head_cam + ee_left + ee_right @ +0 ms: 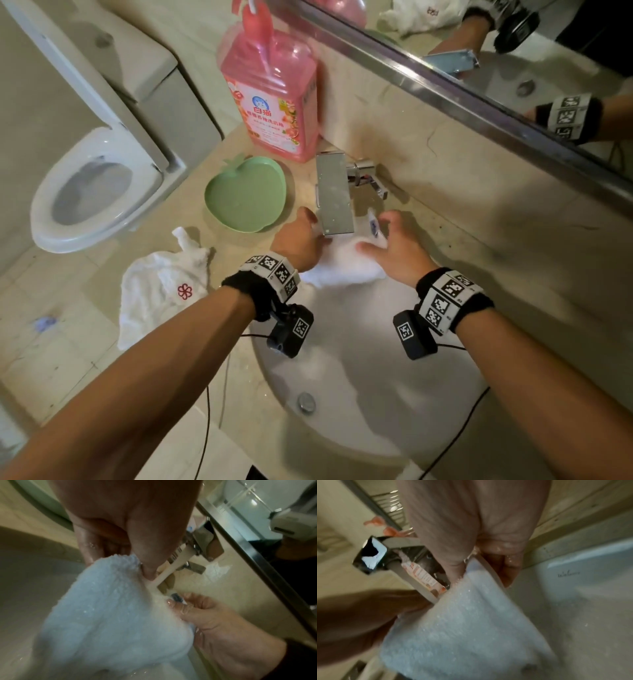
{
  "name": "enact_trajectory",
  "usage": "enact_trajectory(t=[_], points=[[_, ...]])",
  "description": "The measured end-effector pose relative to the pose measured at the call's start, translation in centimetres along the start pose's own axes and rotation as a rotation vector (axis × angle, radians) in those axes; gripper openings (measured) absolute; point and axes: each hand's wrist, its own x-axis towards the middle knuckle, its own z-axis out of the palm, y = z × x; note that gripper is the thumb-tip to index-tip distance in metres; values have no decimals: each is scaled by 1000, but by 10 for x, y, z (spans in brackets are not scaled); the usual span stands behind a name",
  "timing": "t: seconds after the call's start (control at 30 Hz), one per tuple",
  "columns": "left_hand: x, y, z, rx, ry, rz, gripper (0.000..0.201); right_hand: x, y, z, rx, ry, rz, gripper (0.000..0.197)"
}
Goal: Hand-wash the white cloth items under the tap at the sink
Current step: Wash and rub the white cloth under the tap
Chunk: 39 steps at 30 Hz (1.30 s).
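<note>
A wet white cloth (346, 269) hangs stretched between both hands, just under the metal tap (334, 195) and above the sink (359, 394). My left hand (308, 228) pinches its left top edge; the left wrist view shows that pinch, my left hand (142, 562) on the cloth (111, 615). My right hand (376, 238) holds the right edge, thumb on top. In the right wrist view my right hand (471, 565) pinches the cloth (462, 628) beside the tap (371, 555). A second white cloth (164, 291), with a red flower mark, lies crumpled on the counter to the left.
A green apple-shaped dish (245, 193) and a pink detergent bottle (270, 96) stand on the counter behind the left hand. A toilet (92, 192) is at the far left. A mirror with a metal rim (479, 102) runs along the wall behind the tap.
</note>
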Motion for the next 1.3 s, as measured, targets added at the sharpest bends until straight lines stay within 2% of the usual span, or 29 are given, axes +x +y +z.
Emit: enact_trajectory(t=[0.07, 0.17, 0.23, 0.3, 0.33, 0.37, 0.43, 0.47, 0.53, 0.57, 0.63, 0.73, 0.83, 0.93, 1.07, 1.17, 1.23, 1.3], points=[[-4, -6, -12, -66, -33, -30, 35, 1, -3, 4, 125, 29, 40, 58], [-9, -17, -28, -264, -113, -16, 11, 2, -10, 8, 174, 43, -21, 49], [-14, -26, -38, -413, -194, -25, 12, 3, -14, 9, 182, -86, -54, 51], [-17, -34, -45, -498, -257, -30, 9, 4, -17, 9, 143, -243, -63, 71], [-18, -38, -48, -468, -266, -26, 17, 4, -18, 10, 79, -290, -85, 74], [-19, -42, -48, -396, -272, -11, 33, 5, -20, 12, -4, -309, -119, 69], [-25, -46, -46, -155, -284, 55, 59, 6, -22, 20, -139, -295, -207, 46], [-29, -45, -42, -41, -287, 97, 63, 7, -24, 24, -169, -266, -237, 34], [-35, -43, -30, 76, -258, 142, 50, 7, -28, 28, -177, -178, -245, 16], [-37, -43, -25, 88, -232, 134, 42, 7, -29, 29, -125, -143, -220, 15], [-35, -43, -22, 38, -185, 90, 33, 7, -29, 26, 74, -101, -126, 26], [-27, -45, -23, -141, -185, 39, 30, 7, -22, 19, 225, -3, -50, 31], [-19, -36, -15, -296, -115, 21, 27, 6, -12, 13, 197, 60, -21, 25], [-12, -14, -1, -185, -88, 21, 23, 6, -6, 10, 190, 80, 19, 19], [-2, 14, 3, -89, -115, 129, 33, 1, 4, 0, 262, 123, 48, 11], [7, 20, -2, -127, -64, 98, 28, -5, 15, -12, 377, 39, 68, 34], [11, 16, -7, -97, -54, 34, 16, -7, 19, -15, 324, -43, 57, 51], [13, 9, -10, -24, -72, -43, 23, -8, 17, -14, 278, -56, 38, 49]])
